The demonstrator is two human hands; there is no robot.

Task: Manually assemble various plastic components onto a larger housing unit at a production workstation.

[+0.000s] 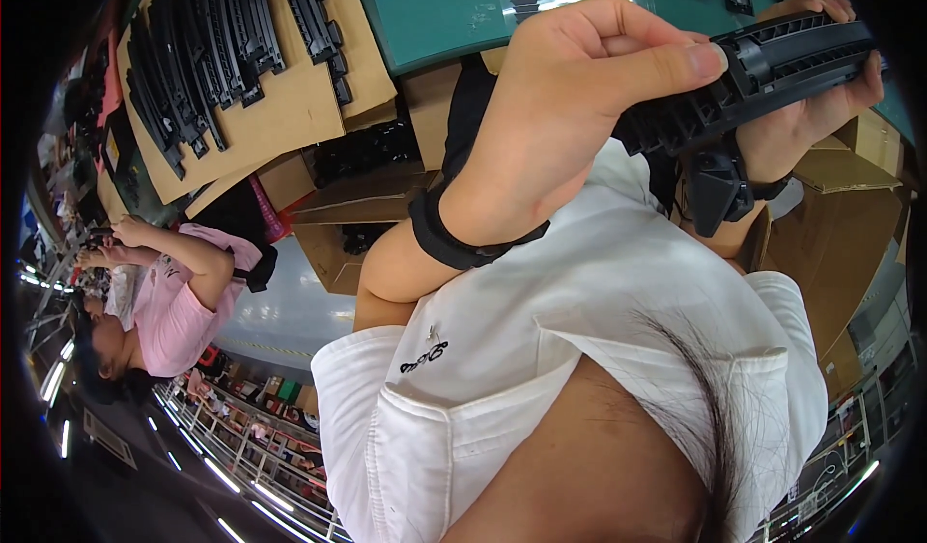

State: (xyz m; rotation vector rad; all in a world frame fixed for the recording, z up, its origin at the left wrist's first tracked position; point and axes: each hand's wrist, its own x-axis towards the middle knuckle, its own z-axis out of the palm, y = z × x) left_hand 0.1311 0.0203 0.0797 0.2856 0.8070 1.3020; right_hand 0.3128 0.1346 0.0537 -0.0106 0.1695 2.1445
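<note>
A workshop's green table. Held in the air by its near edge, a black ribbed strip: the left hand pinches it, the right hand wraps its right end, apparently for steadiness.

Obs.: hidden and cropped items.
Right hand partly hidden behind black ribbed part; black strips cut off by upper edge; heaped dark pieces too small for me to identify.
</note>
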